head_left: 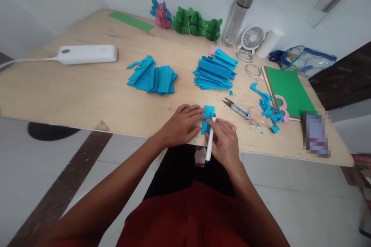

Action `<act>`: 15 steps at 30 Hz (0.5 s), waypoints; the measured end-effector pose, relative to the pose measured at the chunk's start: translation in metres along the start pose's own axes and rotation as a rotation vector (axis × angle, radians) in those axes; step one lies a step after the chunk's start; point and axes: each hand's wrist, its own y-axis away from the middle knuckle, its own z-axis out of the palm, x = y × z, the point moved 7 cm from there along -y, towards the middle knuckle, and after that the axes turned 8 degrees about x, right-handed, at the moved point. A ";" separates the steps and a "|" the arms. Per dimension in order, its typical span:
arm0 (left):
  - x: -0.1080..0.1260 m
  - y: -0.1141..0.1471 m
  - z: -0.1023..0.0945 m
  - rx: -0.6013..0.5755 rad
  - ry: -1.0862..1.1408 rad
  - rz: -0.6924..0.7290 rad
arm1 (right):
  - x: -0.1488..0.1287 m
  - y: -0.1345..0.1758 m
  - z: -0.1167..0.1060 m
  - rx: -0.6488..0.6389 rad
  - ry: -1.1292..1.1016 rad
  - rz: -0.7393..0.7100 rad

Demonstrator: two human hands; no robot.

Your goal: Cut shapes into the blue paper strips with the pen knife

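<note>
Marker in Hand at the Blue Slip (209,111)

And here we are at the table (139,117), the blue slip lying near its front edge, my landmark for everything! Far left of the slip, a white power strip (87,54) trails its cable. Nearer to the slip, beyond it and left, come a flat green strip (131,21) and a fanned pile of folded blue paper (156,79). Farther beyond sits a pink paper ornament (163,16).

Now the left hand (184,121)! It lies flat at the slip's left side, fingers stretched out, fingertips on the paper, clasping nothing. Green paper ornaments (197,23) stand well beyond the slip. Over the slip's right side, the white marker (210,147) slants, pinched firmly in the right hand (226,139); whether its tip touches paper, I can't tell!

Just beyond the slip, slightly right, a second pile of blue strips (215,72). Close on the slip's right, blue-handled snips (237,109); farther beyond, a bottle (236,19), a small fan (253,38) and tape rolls (253,70). Farther right of the slip, blue offcuts (268,107) tangle beside a pink cut-out (282,106) and green-topped sheets (290,85). Beyond them, a clear pouch (314,60); farthest right of the slip, a blurred-out object (315,133)!
</note>
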 end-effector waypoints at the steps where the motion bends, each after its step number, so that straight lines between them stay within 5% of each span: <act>1: 0.000 0.000 0.000 -0.001 0.000 -0.001 | 0.000 0.000 0.000 0.001 -0.001 0.001; 15: 0.000 0.001 0.001 -0.003 -0.004 -0.005 | -0.001 0.000 0.000 -0.006 0.015 0.004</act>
